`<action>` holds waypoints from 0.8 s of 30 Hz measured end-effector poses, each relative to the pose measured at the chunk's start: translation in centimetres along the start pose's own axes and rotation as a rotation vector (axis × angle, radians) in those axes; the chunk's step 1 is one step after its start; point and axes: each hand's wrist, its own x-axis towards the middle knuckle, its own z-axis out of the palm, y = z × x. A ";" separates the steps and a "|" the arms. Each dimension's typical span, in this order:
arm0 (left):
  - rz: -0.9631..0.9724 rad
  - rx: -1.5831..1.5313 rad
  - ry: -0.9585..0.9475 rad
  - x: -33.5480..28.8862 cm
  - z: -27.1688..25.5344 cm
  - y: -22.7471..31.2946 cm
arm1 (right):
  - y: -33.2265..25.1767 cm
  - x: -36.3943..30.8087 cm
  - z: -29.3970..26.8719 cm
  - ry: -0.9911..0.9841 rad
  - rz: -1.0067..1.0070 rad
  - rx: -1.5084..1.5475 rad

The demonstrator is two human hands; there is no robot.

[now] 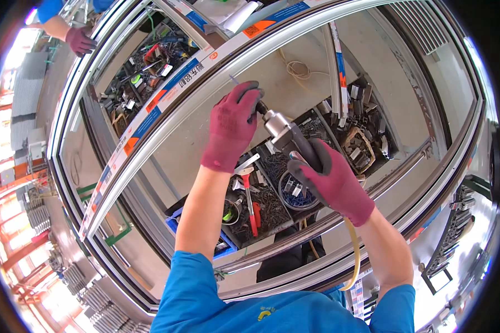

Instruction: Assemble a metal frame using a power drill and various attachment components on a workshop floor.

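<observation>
My right hand (339, 180), in a maroon glove with dark fingertips, is closed round the grip of an air drill (280, 130) with a silver head and dark body. Its slim front end points up and left. My left hand (231, 127), in a matching glove, has its fingers curled round that front end, partly hiding it. Just past the left fingertips a thin pointed piece (234, 79) shows beside a long aluminium profile (205, 83). A yellowish air hose (354, 255) hangs below my right wrist.
Under the frame, trays hold dark screws (269, 211), a red-handled tool (251, 205) and a round tub of blue-toned fasteners (298, 191). More bins of small parts (144, 77) stand far left. A co-worker's gloved hand (80, 41) rests near the frame's far-left edge.
</observation>
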 end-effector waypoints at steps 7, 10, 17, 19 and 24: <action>-0.081 -0.031 0.087 1.5 1.8 -0.9 | 0.5 2.3 -0.2 -0.023 0.083 -0.048; -0.067 -0.031 0.078 1.8 2.4 -1.0 | 1.8 2.7 -0.2 0.000 -0.037 -0.050; -0.068 -0.006 0.104 2.0 2.2 -1.4 | 1.7 3.5 0.1 -0.026 0.080 0.033; -0.073 0.013 0.093 2.4 2.1 -1.6 | 1.7 3.7 0.2 0.001 0.023 0.051; -0.076 0.036 0.088 2.3 1.0 -1.3 | 2.2 4.6 0.5 0.005 -0.015 -0.011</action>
